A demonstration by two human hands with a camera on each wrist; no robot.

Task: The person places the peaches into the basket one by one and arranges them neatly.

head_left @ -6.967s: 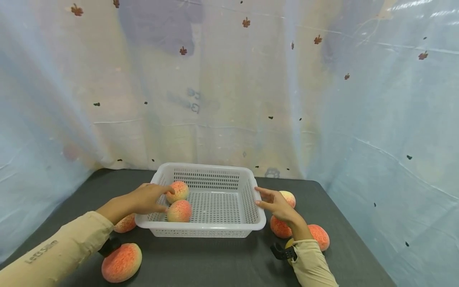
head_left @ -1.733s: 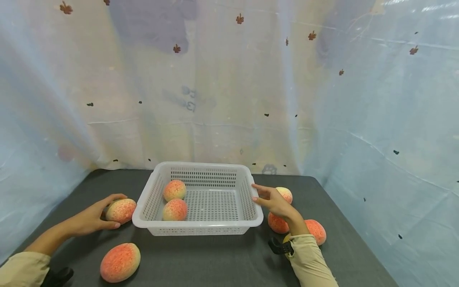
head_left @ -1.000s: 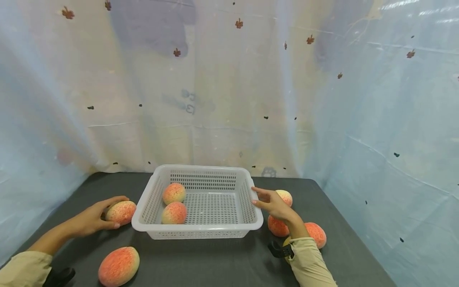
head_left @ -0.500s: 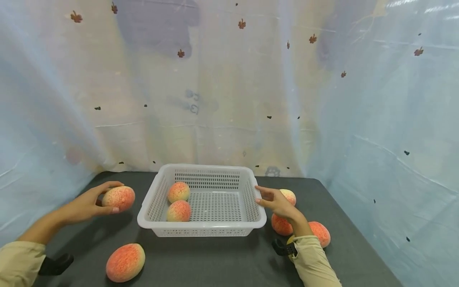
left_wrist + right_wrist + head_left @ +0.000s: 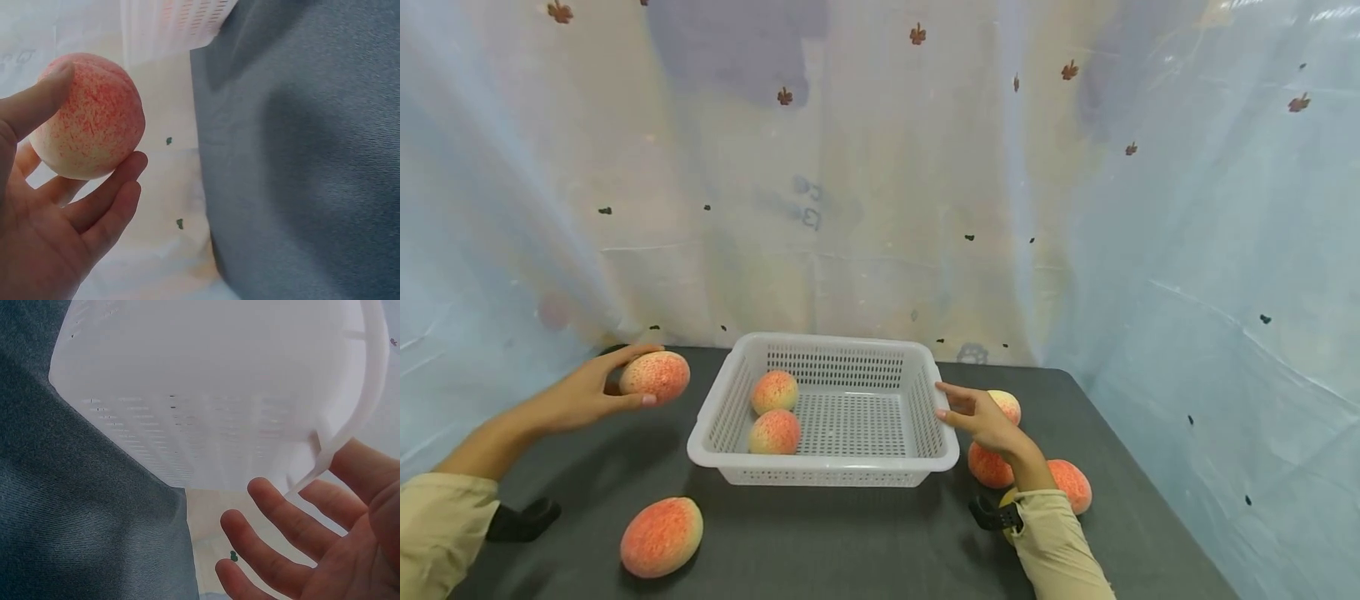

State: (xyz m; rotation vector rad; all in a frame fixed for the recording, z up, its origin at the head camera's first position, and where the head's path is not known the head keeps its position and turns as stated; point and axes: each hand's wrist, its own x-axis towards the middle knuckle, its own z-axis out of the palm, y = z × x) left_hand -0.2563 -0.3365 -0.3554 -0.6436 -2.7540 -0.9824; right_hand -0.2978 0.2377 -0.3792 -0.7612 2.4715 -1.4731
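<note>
My left hand (image 5: 583, 392) holds a red-and-yellow peach (image 5: 656, 377) above the table, left of the white basket (image 5: 823, 469). In the left wrist view the thumb lies over this peach (image 5: 94, 119) and the fingers curl beneath it. Two peaches, a rear one (image 5: 775, 392) and a front one (image 5: 775, 432), lie inside the basket at its left. My right hand (image 5: 992, 425) holds the basket's right rim. The right wrist view shows its thumb and index tips going behind the rim (image 5: 375, 369), with the other fingers below.
A peach (image 5: 662, 537) lies on the dark table (image 5: 835, 542) at front left. Right of the basket are more peaches: a far one (image 5: 1006, 406), a middle one (image 5: 988, 467) and a right one (image 5: 1071, 485). A yellow piece (image 5: 1007, 500) is mostly hidden by my right wrist.
My left hand has come away from the basket's left side to the peach beside it, gripped it and raised it off the table. My right hand stays at the rim.
</note>
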